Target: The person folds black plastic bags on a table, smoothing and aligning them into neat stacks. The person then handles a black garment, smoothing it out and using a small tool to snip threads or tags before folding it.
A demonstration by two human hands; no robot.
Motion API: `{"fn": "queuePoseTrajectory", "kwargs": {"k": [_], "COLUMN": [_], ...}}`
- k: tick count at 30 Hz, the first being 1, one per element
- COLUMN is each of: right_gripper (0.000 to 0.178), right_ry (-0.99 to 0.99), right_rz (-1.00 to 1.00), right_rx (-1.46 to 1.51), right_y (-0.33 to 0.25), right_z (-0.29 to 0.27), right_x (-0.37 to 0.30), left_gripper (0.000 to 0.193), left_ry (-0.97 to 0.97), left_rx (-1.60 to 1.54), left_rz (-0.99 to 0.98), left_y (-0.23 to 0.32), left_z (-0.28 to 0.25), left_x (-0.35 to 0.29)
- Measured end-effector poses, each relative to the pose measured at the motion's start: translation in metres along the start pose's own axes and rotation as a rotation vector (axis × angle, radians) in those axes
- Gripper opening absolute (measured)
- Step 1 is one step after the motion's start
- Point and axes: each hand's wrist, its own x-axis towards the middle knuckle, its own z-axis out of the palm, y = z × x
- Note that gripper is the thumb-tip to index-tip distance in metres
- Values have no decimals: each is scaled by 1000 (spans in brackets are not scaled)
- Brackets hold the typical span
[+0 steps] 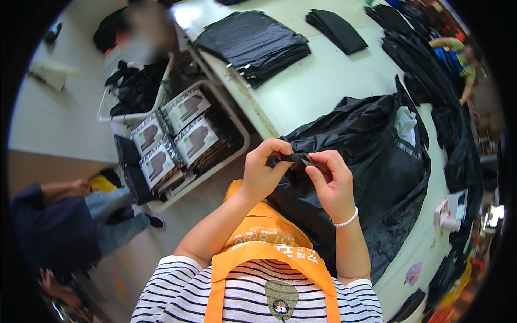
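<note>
A large sheet of thin, shiny black fabric [377, 183] lies crumpled over the table's near edge and hangs down in front of me. My left hand [267, 164] pinches a narrow folded strip at its edge between thumb and fingers. Close beside it, my right hand [329, 175] grips the same edge, thumb against fingertips. The strip stretches across the short gap between both hands. A white patch [406, 126] shows in an opening of the fabric toward the far right.
The pale table [285, 97] carries a stack of folded black pieces [250, 43] and a smaller folded piece [336, 31]. At left, a bin [245, 141] holds several printed packages [196, 137]. People [64, 220] are at left and far right. Black fabric [452, 134] lines the right side.
</note>
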Motion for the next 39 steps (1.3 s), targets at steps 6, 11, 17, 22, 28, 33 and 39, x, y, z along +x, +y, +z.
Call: {"fn": "queuePoseTrajectory", "kwargs": {"k": [6, 11, 17, 22, 28, 33, 39], "right_gripper": [17, 16, 16, 16, 16, 15, 14], "right_ry": [-136, -171, -145, -97, -36, -22, -5], "right_rz": [-19, -102, -211, -234, -225, -171, -151], "right_rx": [52, 18, -110, -217, -101, -80, -92], "right_y": [4, -1, -7, -12, 0, 3, 4], "right_z": [4, 5, -1, -9, -14, -23, -29], "right_x": [-17, -25, -31, -33, -31, -26, -22], "left_gripper": [20, 21, 18, 17, 17, 17, 17], "left_ry": [191, 211, 243, 197, 179, 109, 84], "left_rx": [-242, -388, -358, -320, -344, -316, -295], "left_rz": [-75, -157, -125, -116, -204, -237, -254], "left_y": [5, 12, 16, 14, 11, 10, 9], "left_z": [13, 21, 29, 31, 34, 36, 39], "left_x": [-37, -57, -64, -57, -44, -32, -23]}}
